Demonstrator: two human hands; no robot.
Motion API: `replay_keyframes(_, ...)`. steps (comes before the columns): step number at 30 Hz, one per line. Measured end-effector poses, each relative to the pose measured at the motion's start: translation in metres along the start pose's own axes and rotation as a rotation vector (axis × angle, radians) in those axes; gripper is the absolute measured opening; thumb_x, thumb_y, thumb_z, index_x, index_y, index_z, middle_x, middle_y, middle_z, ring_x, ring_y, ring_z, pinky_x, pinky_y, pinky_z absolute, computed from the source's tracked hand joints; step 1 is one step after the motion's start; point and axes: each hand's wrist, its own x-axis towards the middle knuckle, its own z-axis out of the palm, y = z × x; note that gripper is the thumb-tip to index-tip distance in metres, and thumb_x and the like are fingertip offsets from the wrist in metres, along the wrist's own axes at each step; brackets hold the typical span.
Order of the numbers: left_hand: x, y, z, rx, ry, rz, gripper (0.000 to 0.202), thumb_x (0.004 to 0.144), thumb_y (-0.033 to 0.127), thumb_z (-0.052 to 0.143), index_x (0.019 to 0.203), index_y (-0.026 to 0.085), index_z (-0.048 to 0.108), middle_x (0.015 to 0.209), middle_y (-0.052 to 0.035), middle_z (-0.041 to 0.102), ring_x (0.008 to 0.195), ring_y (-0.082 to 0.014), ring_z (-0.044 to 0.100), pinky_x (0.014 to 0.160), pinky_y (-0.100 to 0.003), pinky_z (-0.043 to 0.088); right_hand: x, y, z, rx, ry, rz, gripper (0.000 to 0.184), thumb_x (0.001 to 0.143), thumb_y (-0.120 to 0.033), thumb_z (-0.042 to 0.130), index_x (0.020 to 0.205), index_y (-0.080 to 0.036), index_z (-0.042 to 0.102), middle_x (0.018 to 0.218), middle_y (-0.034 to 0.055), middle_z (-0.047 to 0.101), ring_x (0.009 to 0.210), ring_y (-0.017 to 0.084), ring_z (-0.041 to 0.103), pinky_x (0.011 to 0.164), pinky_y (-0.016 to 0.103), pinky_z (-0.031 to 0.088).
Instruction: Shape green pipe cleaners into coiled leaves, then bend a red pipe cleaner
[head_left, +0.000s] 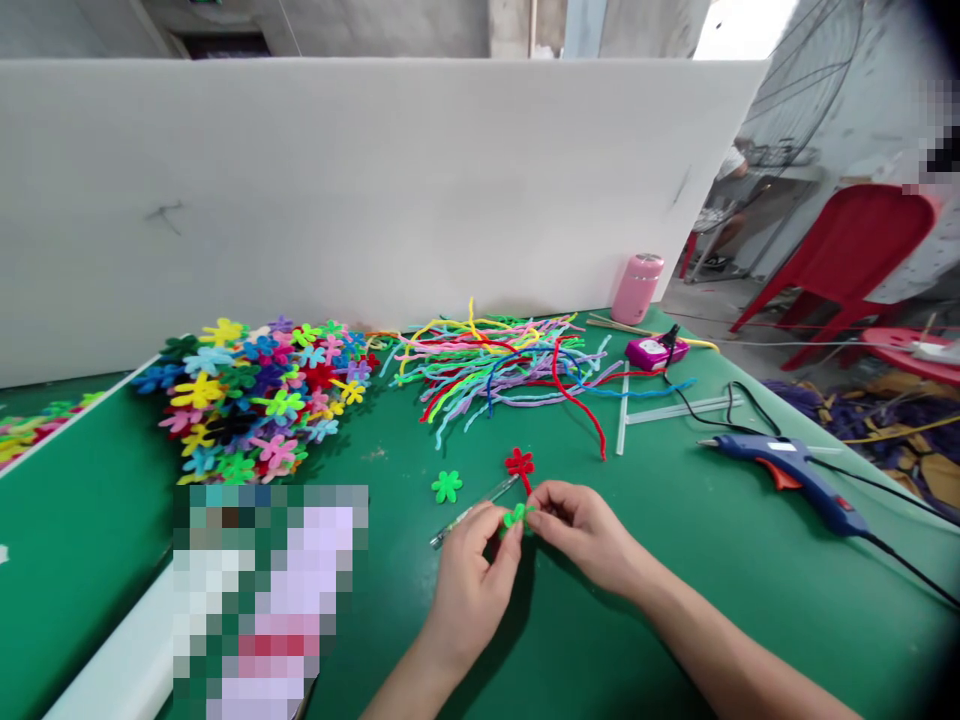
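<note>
My left hand (pixel 474 572) pinches a small bent green pipe-cleaner shape (pixel 516 515) between thumb and fingertips. From the right, the closed fingertips of my right hand (pixel 583 528) meet the same green shape. Just beyond my fingers is a red pipe-cleaner flower (pixel 519 462) with a short red length hanging toward my right hand; whether they are joined I cannot tell. A green pipe-cleaner flower (pixel 447 487) lies flat on the green table (pixel 600 640), left of the red one. Between the flowers and my left hand lies a thin clear pen-like stick (pixel 457 525).
Colourful finished flowers (pixel 262 400) are heaped at the left. Loose pipe cleaners (pixel 502 370) spread along the back, near a pink bottle (pixel 638 288). On the right lie a blue glue gun (pixel 795 480), its cord, clear glue sticks (pixel 667 411) and a magenta box (pixel 656 352). A white board (pixel 375 190) stands behind.
</note>
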Motion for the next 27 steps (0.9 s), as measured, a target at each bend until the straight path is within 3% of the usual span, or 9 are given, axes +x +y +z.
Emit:
replay_keyframes(3,0.002,0.001,-0.001,-0.053,-0.022,-0.077,0.024,0.084,0.022,0.043,0.060,0.019,0.044,0.059,0.0029,0.043,0.057,-0.0123,0.042,0.055,-0.023,0.033,-0.001,0.000,-0.001,-0.035,-0.022,-0.007,0.021,0.081,-0.033,0.048,0.069,-0.016,0.048,0.057,-0.0047,0.037,0.053,0.009,0.031,0.047,0.021,0.025)
replay_keyframes(9,0.001,0.000,0.000,-0.043,-0.003,-0.064,0.023,0.081,0.020,0.043,0.058,0.019,0.041,0.060,0.0030,0.041,0.058,-0.0125,0.040,0.055,-0.024,0.031,0.000,0.000,0.004,-0.162,0.025,-0.052,0.020,0.083,-0.030,0.045,0.069,-0.017,0.047,0.057,-0.0048,0.037,0.053,0.009,0.032,0.049,0.022,0.026)
replay_keyframes(12,0.000,0.000,0.001,-0.080,0.002,-0.084,0.022,0.081,0.022,0.043,0.059,0.019,0.041,0.060,0.0028,0.041,0.059,-0.0124,0.039,0.055,-0.023,0.031,0.002,0.003,0.006,-0.054,0.024,-0.009,0.024,0.082,-0.035,0.047,0.067,-0.017,0.047,0.057,-0.0050,0.036,0.053,0.009,0.031,0.049,0.022,0.025)
replay_keyframes(16,0.000,0.000,0.002,-0.319,-0.019,-0.235,0.023,0.082,0.029,0.044,0.061,0.019,0.041,0.056,0.0052,0.036,0.052,-0.0102,0.034,0.049,-0.021,0.029,0.003,0.004,0.004,0.191,0.018,0.073,0.031,0.079,-0.044,0.050,0.066,-0.016,0.046,0.056,-0.0058,0.035,0.050,0.008,0.029,0.048,0.022,0.023)
replay_keyframes(19,0.000,0.000,0.001,-0.392,-0.003,-0.279,0.024,0.082,0.030,0.046,0.061,0.019,0.041,0.055,0.0060,0.034,0.050,-0.0095,0.032,0.047,-0.021,0.028,0.003,0.002,-0.001,0.195,0.057,0.068,0.033,0.079,-0.047,0.051,0.071,-0.015,0.051,0.059,-0.0041,0.041,0.052,0.008,0.033,0.049,0.022,0.025)
replay_keyframes(23,0.001,0.001,0.000,-0.290,0.042,-0.212,0.023,0.081,0.027,0.048,0.060,0.019,0.042,0.058,0.0047,0.037,0.054,-0.0101,0.035,0.050,-0.021,0.030,0.003,-0.001,-0.006,0.145,0.030,0.038,0.031,0.076,-0.045,0.056,0.072,-0.015,0.053,0.060,-0.0039,0.042,0.054,0.009,0.036,0.051,0.022,0.028)
replay_keyframes(27,0.001,0.002,0.000,-0.143,0.005,-0.061,0.021,0.082,0.022,0.045,0.062,0.018,0.046,0.063,0.0023,0.042,0.061,-0.0124,0.042,0.057,-0.022,0.034,0.002,0.001,-0.002,0.132,-0.004,0.028,0.025,0.074,-0.040,0.057,0.072,-0.015,0.053,0.063,-0.0022,0.047,0.058,0.010,0.040,0.054,0.022,0.032)
